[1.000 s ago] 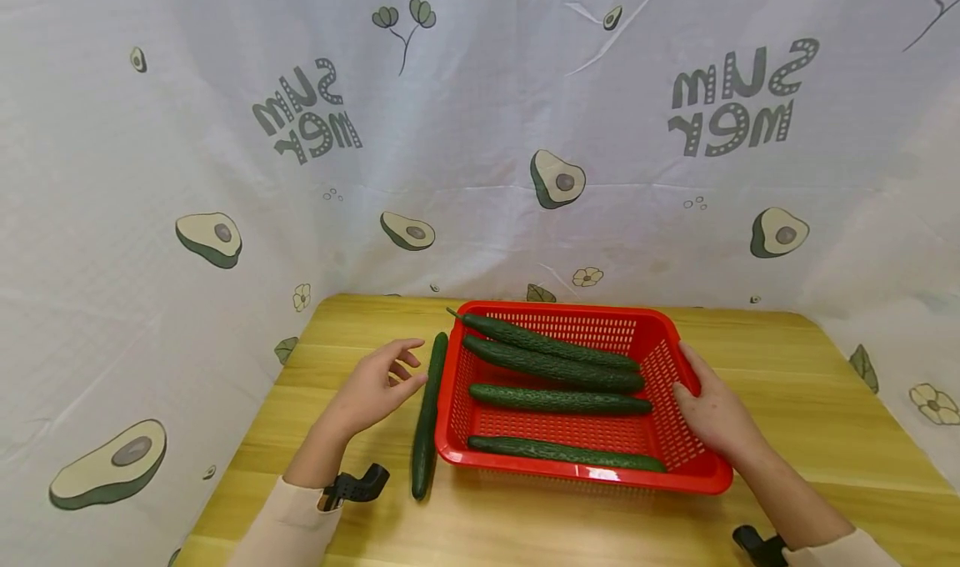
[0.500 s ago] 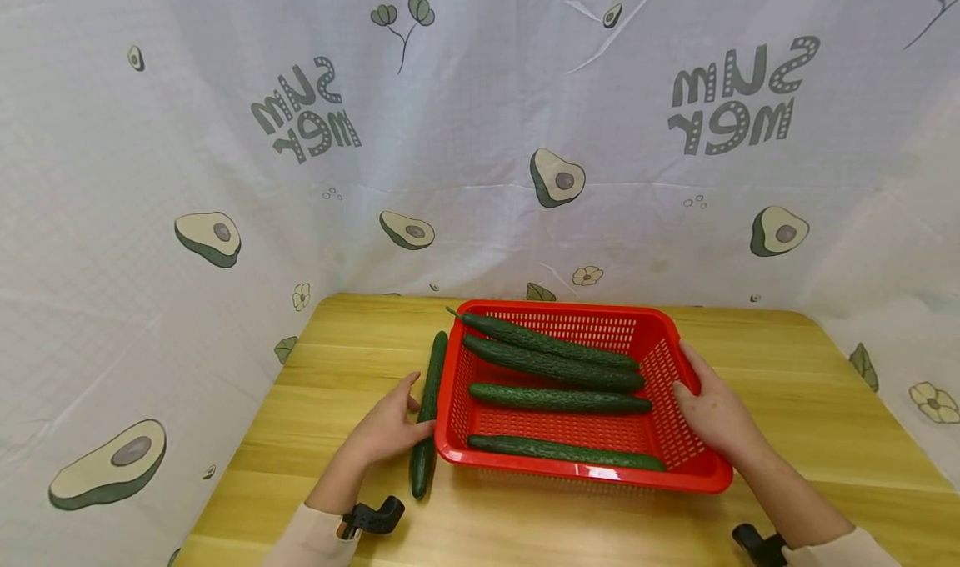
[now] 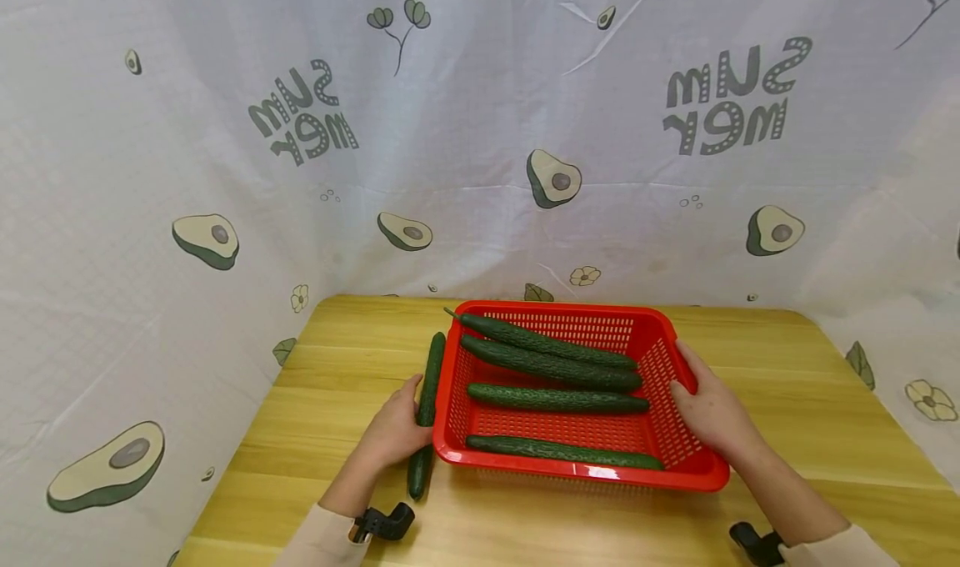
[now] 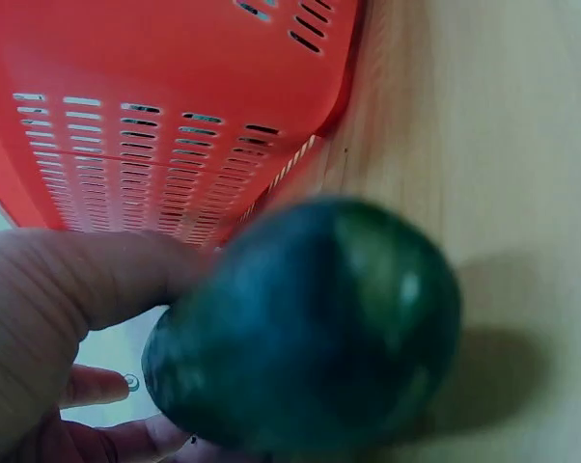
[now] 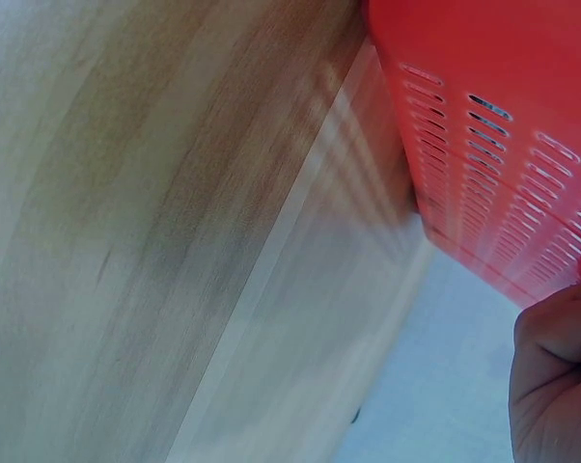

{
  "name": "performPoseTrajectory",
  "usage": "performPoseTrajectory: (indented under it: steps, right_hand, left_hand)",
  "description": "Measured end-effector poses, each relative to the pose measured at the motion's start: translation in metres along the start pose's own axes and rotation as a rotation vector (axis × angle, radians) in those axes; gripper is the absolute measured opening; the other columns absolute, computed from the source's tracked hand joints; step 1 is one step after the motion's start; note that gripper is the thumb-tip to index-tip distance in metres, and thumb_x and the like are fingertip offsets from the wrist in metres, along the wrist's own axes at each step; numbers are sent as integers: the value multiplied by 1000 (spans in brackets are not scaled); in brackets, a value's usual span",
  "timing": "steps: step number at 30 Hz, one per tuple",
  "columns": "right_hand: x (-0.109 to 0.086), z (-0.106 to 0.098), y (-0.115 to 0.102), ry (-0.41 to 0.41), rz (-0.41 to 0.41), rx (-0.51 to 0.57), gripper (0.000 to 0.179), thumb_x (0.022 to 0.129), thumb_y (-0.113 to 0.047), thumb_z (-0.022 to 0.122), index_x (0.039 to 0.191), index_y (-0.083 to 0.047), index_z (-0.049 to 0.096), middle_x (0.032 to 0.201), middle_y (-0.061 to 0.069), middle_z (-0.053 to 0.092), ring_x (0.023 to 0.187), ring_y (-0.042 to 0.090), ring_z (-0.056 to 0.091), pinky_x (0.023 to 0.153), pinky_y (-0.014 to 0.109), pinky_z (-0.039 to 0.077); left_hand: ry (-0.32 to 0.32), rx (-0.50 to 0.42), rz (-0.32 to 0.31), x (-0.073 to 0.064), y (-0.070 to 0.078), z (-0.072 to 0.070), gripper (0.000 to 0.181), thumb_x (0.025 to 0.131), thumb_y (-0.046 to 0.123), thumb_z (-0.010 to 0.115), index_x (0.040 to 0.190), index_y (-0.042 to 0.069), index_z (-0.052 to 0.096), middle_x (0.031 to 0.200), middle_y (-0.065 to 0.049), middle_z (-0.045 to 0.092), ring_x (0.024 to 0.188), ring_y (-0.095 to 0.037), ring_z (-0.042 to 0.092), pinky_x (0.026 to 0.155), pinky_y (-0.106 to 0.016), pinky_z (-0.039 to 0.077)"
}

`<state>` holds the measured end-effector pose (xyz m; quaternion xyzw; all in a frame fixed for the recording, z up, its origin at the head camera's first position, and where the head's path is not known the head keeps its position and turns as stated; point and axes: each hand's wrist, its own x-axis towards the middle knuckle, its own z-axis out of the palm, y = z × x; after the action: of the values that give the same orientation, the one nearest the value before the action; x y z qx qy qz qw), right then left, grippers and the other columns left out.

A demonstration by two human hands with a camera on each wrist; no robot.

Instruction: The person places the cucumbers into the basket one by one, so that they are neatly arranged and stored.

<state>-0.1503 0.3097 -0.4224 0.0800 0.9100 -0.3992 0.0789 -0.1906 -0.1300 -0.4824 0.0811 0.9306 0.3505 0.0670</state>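
Note:
On the table, along the left side of a red plastic basket [image 3: 630, 477], lies a long dark green cucumber [image 3: 430, 392]. My left hand [image 3: 397, 427] grips it around the middle, thumb on the basket side. The left wrist view shows that cucumber [image 4: 319, 328] end-on and large, with the thumb and fingers on either side of it; parts of the fingers are hidden behind it. My right hand [image 3: 716, 414] holds the basket's right rim, thumb inside and fingers outside. Several cucumbers [image 3: 558, 398] lie crosswise in the basket, one with its stem poking over the left rim.
The wooden table [image 3: 780, 400] extends on both sides of the basket. Behind and to the left hangs a white curtain [image 3: 465, 117] printed with avocados. Each wrist carries a black camera mount [image 3: 386, 522].
My left hand has come down and toward me from above the cucumber and closed its fingers around it. The right hand stays on the rim; the basket has hardly moved.

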Motion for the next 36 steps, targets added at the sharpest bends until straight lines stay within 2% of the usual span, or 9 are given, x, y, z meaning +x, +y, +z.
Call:
performPoseTrajectory:
  steps: [5, 10, 17, 21, 24, 29, 31, 33, 36]
  right_hand:
    - [1, 0, 0, -1, -1, 3, 70, 110, -25, 36, 165, -18, -7, 142, 43, 40, 76, 21, 66, 61, 39, 60]
    - [2, 1, 1, 5, -7, -9, 71, 110, -24, 36, 165, -17, -7, 142, 43, 40, 75, 21, 66, 61, 38, 60]
    - [2, 1, 3, 5, -7, -13, 71, 110, -24, 37, 165, -16, -7, 143, 43, 39, 74, 21, 66, 61, 38, 60]
    - [3, 1, 3, 2, -8, -5, 71, 110, -23, 37, 165, -16, -7, 144, 43, 38, 76, 21, 66, 62, 39, 60]
    - [2, 1, 3, 2, -11, -7, 71, 109, -23, 37, 165, -16, -6, 144, 43, 38, 77, 21, 66, 62, 39, 60]
    - [2, 1, 2, -1, -12, -1, 71, 110, -23, 37, 165, -16, -7, 145, 43, 36, 79, 22, 66, 63, 39, 60]
    - [2, 1, 2, 0, -13, 0, 71, 110, -23, 37, 165, -16, -7, 145, 43, 36, 79, 22, 66, 63, 39, 60]
    - [2, 1, 2, 0, -14, -1, 71, 110, -23, 37, 165, -16, -7, 145, 43, 36, 79, 22, 66, 63, 39, 60]
    - [2, 1, 2, 2, -15, -6, 71, 109, -23, 37, 165, -16, -6, 145, 43, 37, 78, 22, 66, 63, 38, 60]
  left_hand:
    - [14, -21, 10, -2, -4, -3, 90, 79, 24, 81, 153, -4, 37, 97, -10, 64, 81, -16, 61, 72, -36, 55]
    - [29, -73, 3, -3, -8, -7, 80, 83, 14, 71, 154, -3, 37, 96, -11, 69, 77, -17, 64, 68, -35, 56]
    - [101, -92, 5, -5, -11, -14, 65, 92, 7, 63, 152, -5, 39, 113, -23, 66, 99, -32, 67, 86, -51, 56]
    - [124, -109, -6, -6, -10, -20, 58, 96, 7, 58, 150, -6, 42, 119, -26, 64, 107, -36, 65, 91, -54, 55]
    - [142, -135, -27, -7, -9, -25, 56, 97, 8, 56, 150, -5, 44, 122, -26, 64, 106, -33, 65, 90, -50, 56]
    - [160, -219, -52, -7, -7, -33, 56, 98, 10, 57, 151, 1, 44, 123, -25, 62, 76, -23, 64, 65, -36, 54]
    - [174, -230, -50, -6, -7, -35, 56, 99, 12, 59, 152, 2, 44, 124, -25, 62, 71, -20, 62, 60, -31, 51]
    - [190, -228, -45, -6, -5, -37, 56, 99, 13, 62, 151, 3, 45, 126, -26, 62, 72, -21, 63, 59, -30, 51]
    - [219, -199, -20, -6, -2, -39, 57, 98, 15, 65, 151, 3, 46, 129, -28, 61, 84, -21, 63, 67, -30, 52]
